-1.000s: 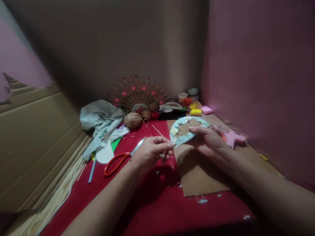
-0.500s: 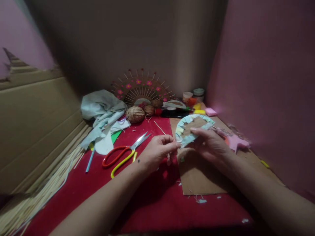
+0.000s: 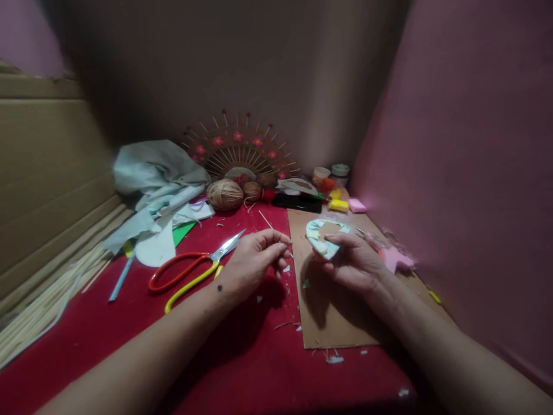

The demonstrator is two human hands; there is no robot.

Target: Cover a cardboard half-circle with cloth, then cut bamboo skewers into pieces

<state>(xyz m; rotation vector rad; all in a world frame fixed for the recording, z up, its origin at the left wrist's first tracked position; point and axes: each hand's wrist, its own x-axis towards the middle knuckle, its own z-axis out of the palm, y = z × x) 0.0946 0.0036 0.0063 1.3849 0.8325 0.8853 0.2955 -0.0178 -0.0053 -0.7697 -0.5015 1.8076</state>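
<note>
In my right hand (image 3: 356,259) I grip a half-round cardboard piece (image 3: 330,230) with pale green-white cloth folded over its edge, thumb on its face. It is held above a flat sheet of brown cardboard (image 3: 337,323). My left hand (image 3: 261,259) is apart from it, thumb and fingers pinched together; whatever they hold, if anything, is too small to make out. Just behind that hand a thin stick (image 3: 265,219) lies on the red cloth. Scissors (image 3: 194,282) with one red and one yellow handle rest left of my left hand, blades slightly apart.
Behind stand a flowered stick fan (image 3: 237,138), twine balls (image 3: 225,195), a black flat object (image 3: 297,203) and small jars (image 3: 340,172). Crumpled pale cloth (image 3: 151,173) and long thin sticks (image 3: 43,314) lie left; a pink star (image 3: 398,257) lies right. Scraps dot the red cloth (image 3: 242,363).
My left hand has come away from the cloth-edged piece, fingers still pinched. My right hand has tilted the piece and drawn it slightly lower. The whole view has shifted a little.
</note>
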